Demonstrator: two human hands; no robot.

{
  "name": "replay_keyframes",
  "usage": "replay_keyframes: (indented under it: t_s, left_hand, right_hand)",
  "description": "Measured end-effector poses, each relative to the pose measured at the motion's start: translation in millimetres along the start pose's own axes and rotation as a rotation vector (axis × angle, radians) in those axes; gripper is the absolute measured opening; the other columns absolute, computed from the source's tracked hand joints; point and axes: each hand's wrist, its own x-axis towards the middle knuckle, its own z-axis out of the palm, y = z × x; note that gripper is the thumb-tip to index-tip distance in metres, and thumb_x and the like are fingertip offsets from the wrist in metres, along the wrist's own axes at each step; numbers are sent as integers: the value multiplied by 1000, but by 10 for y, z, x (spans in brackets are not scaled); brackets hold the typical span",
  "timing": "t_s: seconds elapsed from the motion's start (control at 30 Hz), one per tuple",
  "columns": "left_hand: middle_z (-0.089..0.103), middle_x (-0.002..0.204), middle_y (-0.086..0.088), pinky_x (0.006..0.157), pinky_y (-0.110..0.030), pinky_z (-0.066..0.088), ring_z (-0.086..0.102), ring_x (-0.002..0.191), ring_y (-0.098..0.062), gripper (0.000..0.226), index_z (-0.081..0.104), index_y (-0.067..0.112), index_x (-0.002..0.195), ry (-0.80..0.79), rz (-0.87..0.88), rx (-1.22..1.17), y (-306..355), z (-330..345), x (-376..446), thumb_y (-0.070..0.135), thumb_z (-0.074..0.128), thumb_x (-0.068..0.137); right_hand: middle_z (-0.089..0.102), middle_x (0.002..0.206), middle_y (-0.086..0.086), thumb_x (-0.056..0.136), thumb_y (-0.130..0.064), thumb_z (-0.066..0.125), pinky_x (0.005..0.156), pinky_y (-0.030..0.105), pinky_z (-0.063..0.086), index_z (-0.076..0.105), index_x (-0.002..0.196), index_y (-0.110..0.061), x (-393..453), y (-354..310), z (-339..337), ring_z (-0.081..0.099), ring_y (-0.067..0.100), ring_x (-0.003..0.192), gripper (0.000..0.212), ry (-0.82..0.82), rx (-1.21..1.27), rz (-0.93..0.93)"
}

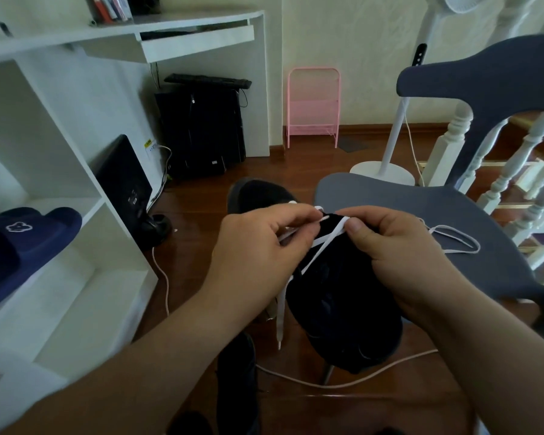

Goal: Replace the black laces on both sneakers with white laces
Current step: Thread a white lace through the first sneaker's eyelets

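Note:
A black sneaker (pixel 343 312) sits in front of me, between my two hands, at the edge of a grey chair seat (pixel 405 208). A white lace (pixel 322 246) crosses its upper part. My left hand (pixel 258 255) pinches one end of the white lace near the eyelets. My right hand (pixel 402 255) grips the sneaker's right side and pinches the lace with thumb and finger. One lace end (pixel 280 315) hangs down on the left. A loop of white lace (pixel 456 240) lies on the chair seat. A second black sneaker (pixel 255 196) lies on the floor beyond.
A white shelf unit (pixel 76 246) with dark blue slippers (pixel 22 246) stands left. A desk with a computer tower (pixel 201 130) is behind. A fan base (pixel 380 171), a pink rack (pixel 313 108) and stair balusters (pixel 515 171) are right. A white cable (pixel 343 383) runs across the wooden floor.

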Motion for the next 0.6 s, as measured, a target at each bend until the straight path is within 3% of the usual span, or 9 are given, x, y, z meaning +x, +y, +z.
replay_keyframes:
  t_s: [0.13,0.4,0.6]
  left_hand:
    - [74,93,19,82,-9,49,67,95,1,13,83,32,98,-10,0,128,-10,3,59,21,79,91]
    - [69,92,24,82,-5,48,66,97,4,10,81,31,100,55,-51,121,4,18,58,23,78,93]
    - [72,88,25,73,-14,56,69,90,2,10,79,37,97,32,-139,38,21,17,46,28,76,95]
  right_hand:
    - [80,93,-5,106,-16,55,68,15,56,80,98,-39,-10,-4,26,76,9,89,35,-32,32,-1]
    - [78,96,-9,105,-18,57,74,25,61,78,102,-38,-54,-84,16,74,8,94,30,-29,-50,-57]
    - [76,92,-19,103,-17,59,70,8,52,78,103,-32,-94,-108,45,70,-3,92,24,14,-118,-107]
